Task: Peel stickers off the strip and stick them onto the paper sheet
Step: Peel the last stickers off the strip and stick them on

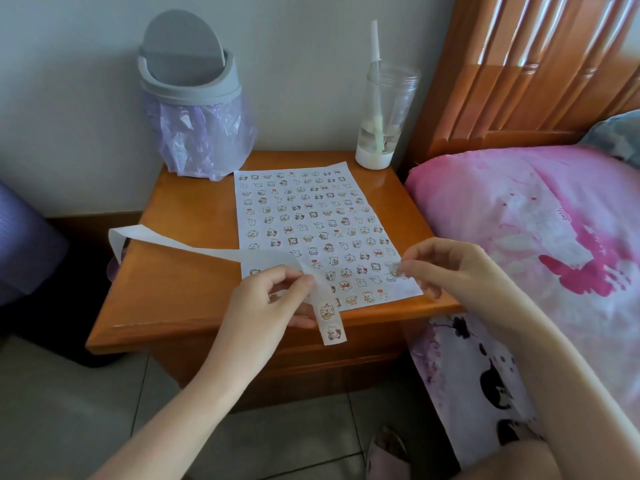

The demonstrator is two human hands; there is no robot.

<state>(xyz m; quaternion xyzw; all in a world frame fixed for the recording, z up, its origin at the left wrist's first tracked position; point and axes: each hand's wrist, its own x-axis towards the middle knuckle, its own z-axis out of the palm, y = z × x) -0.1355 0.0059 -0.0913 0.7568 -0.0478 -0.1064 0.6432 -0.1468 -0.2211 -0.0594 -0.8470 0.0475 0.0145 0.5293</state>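
At a bedside, a person's left hand [277,296] pinches a long white sticker backing strip [194,249] between thumb and fingertips above the front edge of a glossy orange-brown wooden nightstand [180,271]. The strip's short end, carrying two cartoon stickers, hangs past that front edge; its long bare end runs across to the left edge and folds over it. The right hand [446,265] holds a small cartoon sticker [394,270] clamped between thumb and forefinger over the near right corner of a white paper sheet [403,288]. The sheet is covered in rows of stickers and lies at the middle of the top. Whether the sticker touches the sheet cannot be told. A grey swing-lid bin with a purple liner [190,81] stands at the back left corner, a clear plastic bottle with a straw [384,109] at the back right.
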